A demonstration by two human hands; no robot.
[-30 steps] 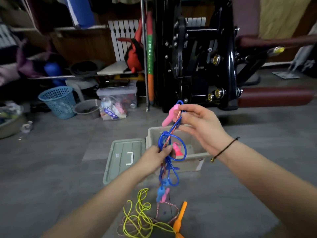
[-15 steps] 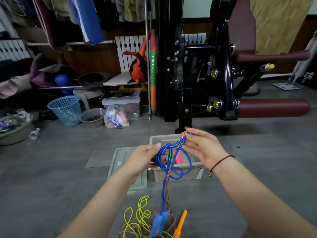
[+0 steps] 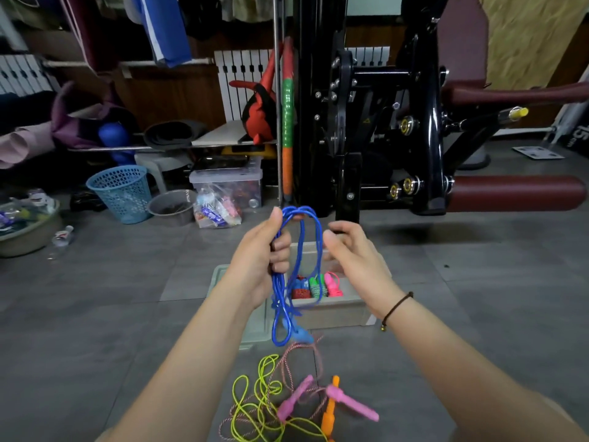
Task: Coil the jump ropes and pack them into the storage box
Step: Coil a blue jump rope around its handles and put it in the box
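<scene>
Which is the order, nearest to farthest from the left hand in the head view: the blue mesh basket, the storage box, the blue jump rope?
1. blue jump rope: gripped in the left hand itself.
2. storage box: on the floor, just beyond and to the right of the hand.
3. blue mesh basket: far back on the left, by the shelf.

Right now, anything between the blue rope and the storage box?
Nothing visible. The left hand holds the blue rope by the open storage box; the lid lies beside it on the floor, coiled ropes already inside.
</scene>
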